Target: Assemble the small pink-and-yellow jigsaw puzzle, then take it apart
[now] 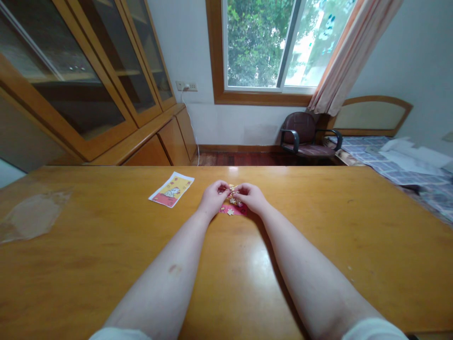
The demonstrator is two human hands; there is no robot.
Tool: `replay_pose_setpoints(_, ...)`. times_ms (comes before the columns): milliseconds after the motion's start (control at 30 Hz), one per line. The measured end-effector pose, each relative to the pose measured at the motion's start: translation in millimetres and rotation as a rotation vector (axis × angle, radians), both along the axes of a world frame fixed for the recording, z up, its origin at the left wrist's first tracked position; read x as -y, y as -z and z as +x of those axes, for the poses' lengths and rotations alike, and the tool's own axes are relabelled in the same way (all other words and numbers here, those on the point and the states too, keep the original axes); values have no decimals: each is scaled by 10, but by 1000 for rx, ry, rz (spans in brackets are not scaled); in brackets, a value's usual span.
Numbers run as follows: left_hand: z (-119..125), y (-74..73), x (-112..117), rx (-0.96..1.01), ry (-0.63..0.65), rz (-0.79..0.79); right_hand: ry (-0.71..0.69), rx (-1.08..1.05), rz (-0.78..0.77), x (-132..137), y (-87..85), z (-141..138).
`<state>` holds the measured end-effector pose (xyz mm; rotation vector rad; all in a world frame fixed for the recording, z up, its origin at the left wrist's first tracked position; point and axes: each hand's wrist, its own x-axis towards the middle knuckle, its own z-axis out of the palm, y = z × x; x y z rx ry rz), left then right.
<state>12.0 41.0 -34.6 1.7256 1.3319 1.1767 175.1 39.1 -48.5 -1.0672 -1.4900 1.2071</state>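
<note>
Both my hands meet over a small pile of jigsaw puzzle pieces (231,209), red and cream coloured, lying on the wooden table (106,245). My left hand (213,197) has its fingers curled in a pinch on a small piece at the top of the pile. My right hand (250,196) is curled too, fingertips pinching a piece right beside the left hand's. What exactly each pinch holds is tiny. A printed picture card (171,189), yellow and red with a cartoon figure, lies flat to the left of my left hand.
A clear plastic bag (30,215) lies at the table's left. Glass-fronted wooden cabinets (88,85) stand on the left wall. Beyond the table are a dark armchair (304,134), a window (283,42) with a curtain, and a bed (406,165) at right.
</note>
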Motion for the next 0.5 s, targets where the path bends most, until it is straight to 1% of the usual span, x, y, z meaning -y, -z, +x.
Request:
replay_pose_setpoints(67,-5,2,-3,7,-12,3,16,20,10,6,-8,3)
replay_pose_setpoints(167,-23,-1,-18,-13,-78,2,28,65,27,5,-8,8)
replay_pose_setpoints(233,-34,-5,-29,-42,-102,-4,61,61,29,-8,1,14)
replay_pose_setpoints(367,-37,-18,-24,-115,-107,16,167,-19,26,-42,9,27)
replay_pose_setpoints(433,-31,-25,-10,-114,-90,-3,165,-76,14,-44,3,25)
replay_pose_setpoints(500,-26,-29,4,-92,-64,-35,123,-116,-4,-35,-3,16)
